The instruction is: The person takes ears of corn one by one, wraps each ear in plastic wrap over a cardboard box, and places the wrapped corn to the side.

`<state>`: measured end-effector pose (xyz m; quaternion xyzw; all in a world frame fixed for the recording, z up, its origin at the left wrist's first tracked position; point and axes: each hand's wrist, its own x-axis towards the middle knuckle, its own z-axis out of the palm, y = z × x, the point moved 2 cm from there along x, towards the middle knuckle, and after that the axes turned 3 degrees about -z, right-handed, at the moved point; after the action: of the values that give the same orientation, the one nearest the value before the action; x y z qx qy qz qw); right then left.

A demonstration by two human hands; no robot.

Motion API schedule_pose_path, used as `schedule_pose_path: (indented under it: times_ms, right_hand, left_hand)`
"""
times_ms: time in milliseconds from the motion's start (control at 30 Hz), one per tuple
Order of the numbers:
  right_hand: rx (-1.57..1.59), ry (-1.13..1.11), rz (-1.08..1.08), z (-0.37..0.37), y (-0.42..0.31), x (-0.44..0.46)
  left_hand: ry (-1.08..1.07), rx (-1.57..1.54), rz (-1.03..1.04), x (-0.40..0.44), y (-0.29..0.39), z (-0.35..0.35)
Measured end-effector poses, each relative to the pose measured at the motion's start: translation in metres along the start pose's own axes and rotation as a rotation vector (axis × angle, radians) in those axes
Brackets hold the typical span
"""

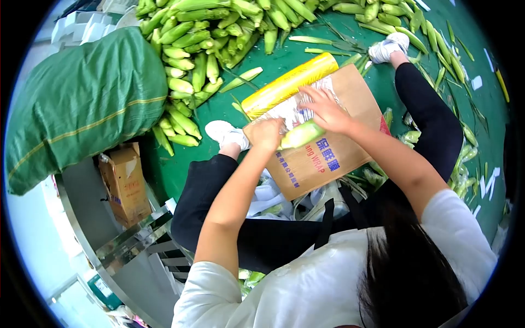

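My left hand (264,133) is closed beside the left end of an ear of corn (302,135); its fingertips are too small to show what they pinch. The corn, pale green and partly husked, lies across a brown cardboard box (350,98) with blue and red print. My right hand (327,111) has its fingers spread over clear plastic wrap (298,111), its palm near the corn's right end. The wrap lies over the cardboard, in front of a yellow roll of plastic wrap (290,85) along the far edge.
A large heap of corn (202,33) covers the green surface ahead, with more ears (432,44) to the right. On the left are a bulging green sack (87,104) and a small carton (124,183). My legs straddle the cardboard. Wrapped corn (465,164) lies at right.
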<state>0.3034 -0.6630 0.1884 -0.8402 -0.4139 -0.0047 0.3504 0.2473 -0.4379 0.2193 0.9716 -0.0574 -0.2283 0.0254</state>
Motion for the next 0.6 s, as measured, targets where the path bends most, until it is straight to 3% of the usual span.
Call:
schedule_pose_path:
  times_ms: [67, 133, 167, 233, 267, 300, 400, 467, 500, 533, 600]
  right_hand:
    - [-0.054, 0.206, 0.091, 0.004, 0.008, 0.044]
    - [-0.101, -0.152, 0.15, 0.014, 0.001, 0.066]
    - [-0.124, -0.323, 0.18, 0.016, -0.001, 0.07]
    - [-0.272, -0.075, -0.04, 0.016, -0.027, 0.056]
    - [-0.309, -0.072, -0.065, 0.017, -0.03, 0.055]
    - [-0.347, -0.069, -0.091, 0.017, -0.033, 0.055]
    - [-0.269, -0.408, 0.098, 0.018, -0.034, 0.065]
    - [-0.152, -0.599, 0.247, 0.008, -0.034, 0.072]
    - [-0.059, -0.779, 0.346, 0.019, -0.024, 0.068]
    - [0.07, -0.764, 0.271, 0.033, -0.014, 0.054]
    - [0.327, -0.72, 0.13, 0.046, 0.001, 0.019]
  left_hand:
    - [-0.046, -0.097, -0.191, 0.032, -0.037, 0.02]
    - [-0.265, -0.585, -0.29, 0.043, -0.082, 0.002]
    - [-0.157, -0.504, -0.309, 0.046, -0.103, 0.005]
    - [0.044, -0.474, -0.359, 0.052, -0.124, 0.003]
    - [0.125, -0.523, -0.394, 0.054, -0.125, -0.001]
    - [0.274, -0.579, -0.361, 0.054, -0.111, -0.015]
    - [0.493, -0.801, -0.116, 0.075, -0.065, -0.038]
    - [0.391, -0.901, 0.176, 0.095, -0.034, -0.027]
    - [0.351, -0.705, 0.284, 0.097, -0.013, -0.02]
    - [0.307, -0.507, 0.387, 0.096, 0.008, -0.011]
    - [0.004, -0.557, 0.271, 0.088, 0.036, 0.032]
